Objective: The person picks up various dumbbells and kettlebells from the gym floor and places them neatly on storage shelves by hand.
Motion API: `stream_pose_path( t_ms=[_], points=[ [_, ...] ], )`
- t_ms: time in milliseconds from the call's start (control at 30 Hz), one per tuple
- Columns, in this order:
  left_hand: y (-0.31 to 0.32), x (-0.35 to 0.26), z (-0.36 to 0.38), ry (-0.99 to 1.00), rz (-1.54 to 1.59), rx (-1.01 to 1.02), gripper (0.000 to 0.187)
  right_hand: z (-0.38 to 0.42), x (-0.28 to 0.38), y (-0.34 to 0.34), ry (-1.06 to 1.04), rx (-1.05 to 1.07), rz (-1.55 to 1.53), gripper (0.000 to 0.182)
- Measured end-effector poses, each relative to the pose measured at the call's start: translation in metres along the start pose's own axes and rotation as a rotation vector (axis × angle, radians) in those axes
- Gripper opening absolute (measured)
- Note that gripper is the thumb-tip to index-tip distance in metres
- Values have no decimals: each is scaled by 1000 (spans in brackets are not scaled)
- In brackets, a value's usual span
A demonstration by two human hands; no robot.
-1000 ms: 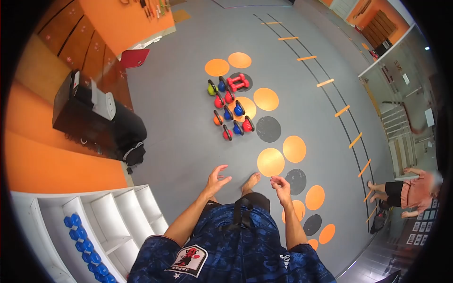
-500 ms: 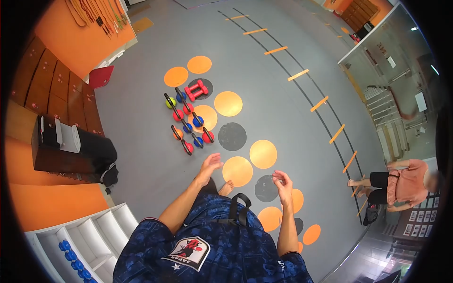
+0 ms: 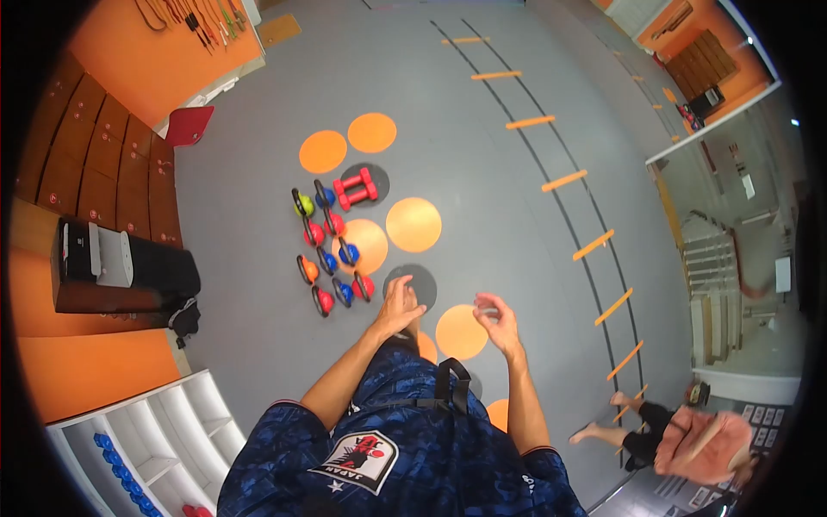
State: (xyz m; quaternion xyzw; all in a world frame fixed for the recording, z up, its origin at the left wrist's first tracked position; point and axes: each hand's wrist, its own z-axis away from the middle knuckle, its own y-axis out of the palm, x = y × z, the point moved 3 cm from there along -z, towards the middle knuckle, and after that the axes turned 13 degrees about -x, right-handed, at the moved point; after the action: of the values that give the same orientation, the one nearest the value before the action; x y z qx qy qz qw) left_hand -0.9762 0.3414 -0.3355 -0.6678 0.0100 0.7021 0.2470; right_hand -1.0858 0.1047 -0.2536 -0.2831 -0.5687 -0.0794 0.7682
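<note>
Gym floor, seen from above: a person in a blue patterned shirt holds both hands out, empty. Left hand (image 3: pixel 398 308), fingers spread, hangs over a dark floor disc (image 3: pixel 412 284); right hand (image 3: pixel 495 320), fingers curled, over an orange disc (image 3: pixel 461 332). Kettlebells (image 3: pixel 332 254) in rows just beyond left hand, red dumbbells (image 3: pixel 356 188) further off. Agility ladder (image 3: pixel 564 181) at right; another person (image 3: pixel 689 435) bottom right.

"JAPAN" on badge (image 3: pixel 355 454), person's blue shirt (image 3: pixel 405 448)
</note>
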Motion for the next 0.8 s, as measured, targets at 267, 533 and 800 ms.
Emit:
stream_pose_path(
  t_ms=[267,533,800],
  points=[
    [5,-38,-142,-80,-16,-140,81,-146,5,-10,110,69,-91,33],
    [5,-30,-237,-157,-171,-373,77,-323,14,4,104,316,-49,38],
    [15,-34,-295,-375,-222,-649,74,-492,88,39,-312,654,130,59]
  ],
)
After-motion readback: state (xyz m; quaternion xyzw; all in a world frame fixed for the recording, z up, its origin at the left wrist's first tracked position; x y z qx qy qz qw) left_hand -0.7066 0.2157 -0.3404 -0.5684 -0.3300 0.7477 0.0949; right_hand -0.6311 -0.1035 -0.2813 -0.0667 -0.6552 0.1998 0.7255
